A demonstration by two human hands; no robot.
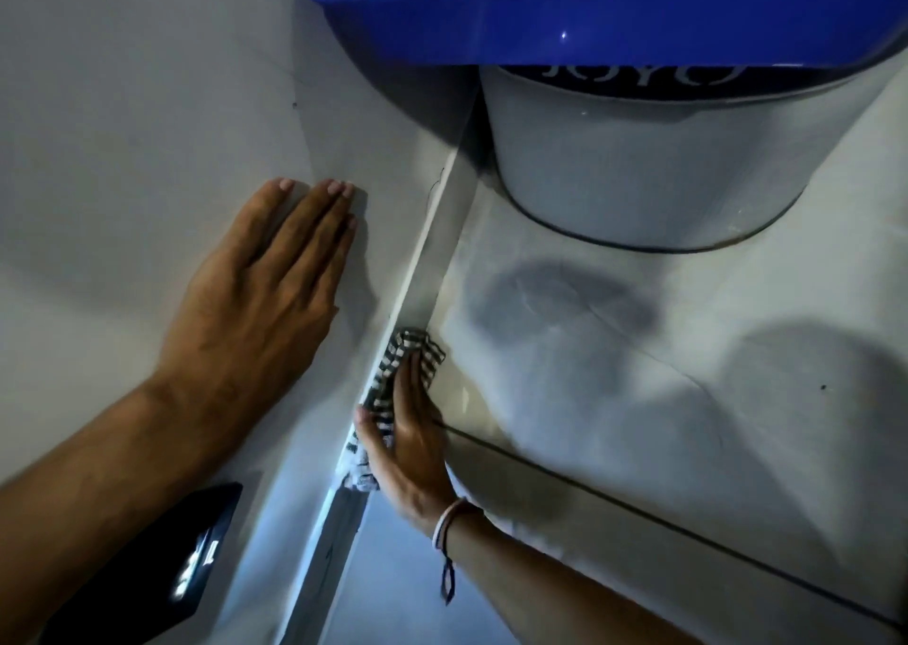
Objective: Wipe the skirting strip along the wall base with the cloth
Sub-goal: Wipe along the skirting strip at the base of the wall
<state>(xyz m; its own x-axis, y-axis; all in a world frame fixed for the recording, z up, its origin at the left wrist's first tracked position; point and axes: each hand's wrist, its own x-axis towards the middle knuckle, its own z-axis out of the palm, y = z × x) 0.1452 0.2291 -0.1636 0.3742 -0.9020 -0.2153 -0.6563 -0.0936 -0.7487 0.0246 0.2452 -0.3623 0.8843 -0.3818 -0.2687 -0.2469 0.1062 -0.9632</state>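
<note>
"JOYO" in pale letters, on the bucket's dark band (643, 77)

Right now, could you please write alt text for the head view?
The right hand presses a checked cloth against the skirting strip at the wall base. The left hand lies flat on the wall; a blue-and-white bucket stands ahead on the floor.

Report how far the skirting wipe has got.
Done: cannot tell; no stretch looks visibly cleaner. In hand: the right hand presses the checked cloth against the skirting strip, while the left hand rests flat on the wall. Left: the strip ahead, up to the white bucket.
</note>
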